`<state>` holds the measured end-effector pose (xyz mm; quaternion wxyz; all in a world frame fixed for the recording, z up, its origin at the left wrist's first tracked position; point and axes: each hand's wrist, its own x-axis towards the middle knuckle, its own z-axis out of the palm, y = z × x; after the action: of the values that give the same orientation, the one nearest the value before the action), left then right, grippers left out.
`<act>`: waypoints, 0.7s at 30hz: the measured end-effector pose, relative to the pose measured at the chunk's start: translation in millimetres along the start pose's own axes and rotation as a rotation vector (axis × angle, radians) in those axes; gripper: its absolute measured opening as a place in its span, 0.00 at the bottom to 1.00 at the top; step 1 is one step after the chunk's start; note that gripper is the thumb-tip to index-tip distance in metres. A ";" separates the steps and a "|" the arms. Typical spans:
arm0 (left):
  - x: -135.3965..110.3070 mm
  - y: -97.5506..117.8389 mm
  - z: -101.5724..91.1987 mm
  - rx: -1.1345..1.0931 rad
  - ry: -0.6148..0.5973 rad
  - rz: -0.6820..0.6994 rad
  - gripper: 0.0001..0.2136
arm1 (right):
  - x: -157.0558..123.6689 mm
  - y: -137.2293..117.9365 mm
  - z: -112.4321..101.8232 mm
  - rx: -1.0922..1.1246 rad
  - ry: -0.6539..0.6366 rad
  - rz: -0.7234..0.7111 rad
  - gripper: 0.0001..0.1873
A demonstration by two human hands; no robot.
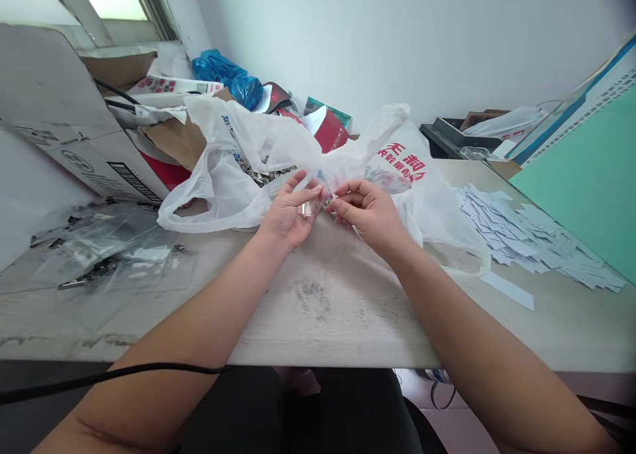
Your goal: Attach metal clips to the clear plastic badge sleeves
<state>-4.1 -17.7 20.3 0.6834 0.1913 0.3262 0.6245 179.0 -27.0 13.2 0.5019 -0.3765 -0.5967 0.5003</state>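
Left hand: I see the left hand (287,214) curled up, with its fingers (303,190) pinching one end of a small clear plastic piece (312,207).
Right hand: I see the right hand (370,214) close by, with its thumb and finger pinching a tiny shiny bit (326,205) at the other end. I cannot tell what the bit is.
Clear piece: It is up in the air between both hands, over the table.
Table: A pale wooden table (318,315) is under the hands.
Near the hands: A big white plastic bag (218,195) with red writing lies just behind them.
Left side: Clear plastic bags (99,242) lie in a flat heap.
Right side: Small white paper strips (521,238) lie in a messy pile.
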 end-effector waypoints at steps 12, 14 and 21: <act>-0.9 -7.2 -6.7 0.033 -0.032 0.030 0.27 | 4.9 13.7 3.7 0.050 0.023 -0.034 0.31; -0.6 -9.0 -6.8 0.044 -0.038 0.031 0.28 | 4.1 13.4 4.9 0.058 0.031 -0.052 0.31; -0.7 -9.0 -3.9 0.004 -0.025 -0.004 0.23 | 4.4 15.4 4.7 0.124 0.005 -0.108 0.33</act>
<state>-0.2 -20.3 11.6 0.6881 0.2000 0.3193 0.6201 172.7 -20.5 -0.8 0.5520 -0.3134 -0.5826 0.5076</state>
